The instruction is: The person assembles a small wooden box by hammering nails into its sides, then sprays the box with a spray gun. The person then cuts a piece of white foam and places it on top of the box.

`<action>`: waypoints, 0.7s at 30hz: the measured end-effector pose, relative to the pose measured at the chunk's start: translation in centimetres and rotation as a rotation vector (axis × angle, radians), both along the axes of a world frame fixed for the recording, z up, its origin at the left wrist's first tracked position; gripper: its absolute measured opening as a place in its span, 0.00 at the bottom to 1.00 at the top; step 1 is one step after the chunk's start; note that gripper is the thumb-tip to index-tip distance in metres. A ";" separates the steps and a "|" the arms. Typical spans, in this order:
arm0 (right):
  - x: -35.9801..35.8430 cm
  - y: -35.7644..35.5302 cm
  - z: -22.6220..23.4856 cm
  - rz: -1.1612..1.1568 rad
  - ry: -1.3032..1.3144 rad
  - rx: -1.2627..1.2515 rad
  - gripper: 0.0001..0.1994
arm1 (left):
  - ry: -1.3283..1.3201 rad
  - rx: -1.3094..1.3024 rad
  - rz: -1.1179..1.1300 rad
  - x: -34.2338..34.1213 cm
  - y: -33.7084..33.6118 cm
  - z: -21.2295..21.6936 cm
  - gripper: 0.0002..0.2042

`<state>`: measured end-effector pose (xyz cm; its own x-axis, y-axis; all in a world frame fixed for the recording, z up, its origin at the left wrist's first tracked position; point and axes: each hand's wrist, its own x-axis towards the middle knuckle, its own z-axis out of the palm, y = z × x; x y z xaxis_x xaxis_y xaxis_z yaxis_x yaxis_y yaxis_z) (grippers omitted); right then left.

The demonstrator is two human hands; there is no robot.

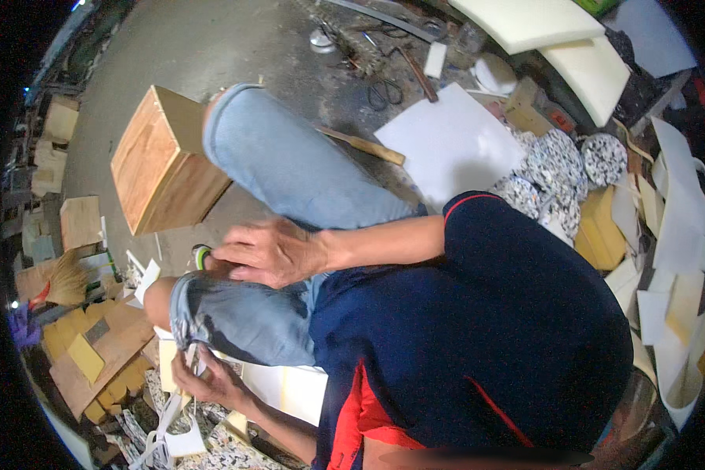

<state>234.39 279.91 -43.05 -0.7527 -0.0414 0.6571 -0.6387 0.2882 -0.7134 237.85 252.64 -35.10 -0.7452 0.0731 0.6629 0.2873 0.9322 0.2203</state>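
Small white foam piece, thin and flat, irregular edges; pinched in left hand below the knee, tilted, over scattered white and yellow offcuts. Rolled light-blue denim cuff at bent knee, under right hand, palm down.

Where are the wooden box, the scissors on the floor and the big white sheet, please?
wooden box (145, 160): head view, on its wood-grain side face.
scissors (384, 92): head view, on the handle loops.
white sheet (450, 141): head view, at its middle.
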 end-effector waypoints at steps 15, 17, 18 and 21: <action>2.6 9.2 -0.6 -0.569 -0.023 0.033 0.22 | -0.798 -0.339 -0.338 5.3 1.9 0.3 0.11; 3.3 9.4 -0.3 -0.487 -0.048 0.055 0.23 | -0.777 -0.270 -0.258 6.6 2.3 0.4 0.11; 3.8 9.4 -0.1 -0.458 -0.068 0.062 0.24 | -0.755 -0.230 -0.246 7.0 2.6 0.3 0.11; 7.1 9.7 -0.1 -0.344 -0.017 0.035 0.25 | -0.489 -0.286 -0.193 7.6 3.9 -1.1 0.11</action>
<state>241.51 289.61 -43.13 -0.7371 0.1940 0.6473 -0.4883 0.5093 -0.7087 245.49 256.49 -36.22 -0.9145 0.3621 0.1805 0.3856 0.9152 0.1175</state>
